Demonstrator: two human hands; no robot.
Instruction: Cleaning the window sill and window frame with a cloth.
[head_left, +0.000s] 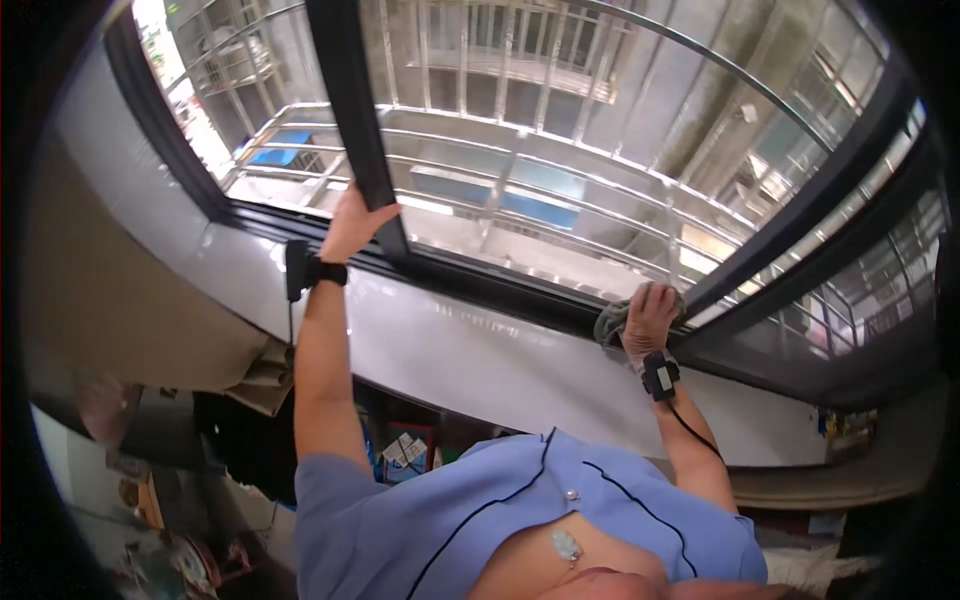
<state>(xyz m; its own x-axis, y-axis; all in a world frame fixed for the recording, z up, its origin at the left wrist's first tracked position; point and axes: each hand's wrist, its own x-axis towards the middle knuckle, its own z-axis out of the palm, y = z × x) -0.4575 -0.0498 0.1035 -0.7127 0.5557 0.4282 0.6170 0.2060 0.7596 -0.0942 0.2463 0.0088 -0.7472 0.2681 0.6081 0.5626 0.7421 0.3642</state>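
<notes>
My left hand (356, 223) grips the dark upright stile (356, 120) of a sliding window, its thumb lying across the front face. In my right hand (651, 319) is a bunched grey-green cloth (613, 321), pressed against the lower right corner of the window pane (525, 187). The cloth touches the dark bottom rail (495, 289); part of it is hidden under my fingers. Both wrists wear black strapped devices with cables.
A glossy white windowsill (450, 341) runs below the frame. Metal security bars (517, 135) stand outside the glass. To the left hangs a beige curtain (150, 300). Boxes (405, 450) sit under the sill, and small items (847, 424) lie at its right end.
</notes>
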